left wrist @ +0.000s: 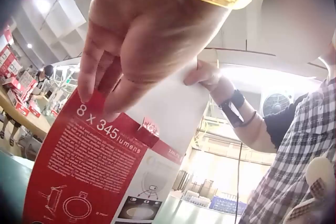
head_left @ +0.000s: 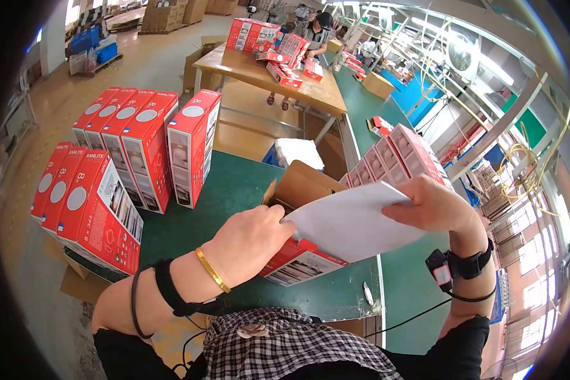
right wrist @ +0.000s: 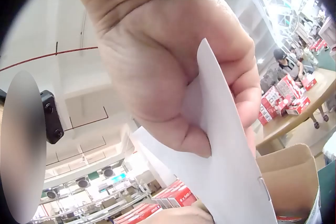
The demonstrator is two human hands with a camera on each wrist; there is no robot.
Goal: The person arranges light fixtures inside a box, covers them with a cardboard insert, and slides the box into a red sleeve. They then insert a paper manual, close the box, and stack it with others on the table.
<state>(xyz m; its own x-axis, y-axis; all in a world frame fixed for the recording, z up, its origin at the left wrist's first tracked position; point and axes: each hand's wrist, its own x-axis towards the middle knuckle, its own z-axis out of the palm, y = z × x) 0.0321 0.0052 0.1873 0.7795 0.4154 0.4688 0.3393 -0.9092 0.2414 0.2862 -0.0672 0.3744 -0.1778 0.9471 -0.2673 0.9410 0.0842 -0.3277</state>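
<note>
A red and white printed lamp box [head_left: 304, 265] stands on the green table in front of the person. My left hand [head_left: 247, 244] pinches its top edge; in the left wrist view the thumb lies over the red face [left wrist: 89, 155] and the other fingers go behind the edge. A large white sheet [head_left: 354, 221] slants up from the box's top. The right hand [head_left: 430, 204] grips the sheet's upper right part, with the thumb [right wrist: 194, 142] on one side and curled fingers on the other. The sheet's lower edge is hidden by the box.
Behind the box stands an open brown carton [head_left: 310, 183]. Upright red boxes [head_left: 149, 139] line the table's left side, and more boxes [head_left: 399, 152] stand at the right. A small white-handled tool [head_left: 368, 292] lies near the front edge. Another person [head_left: 313, 31] works at a far table.
</note>
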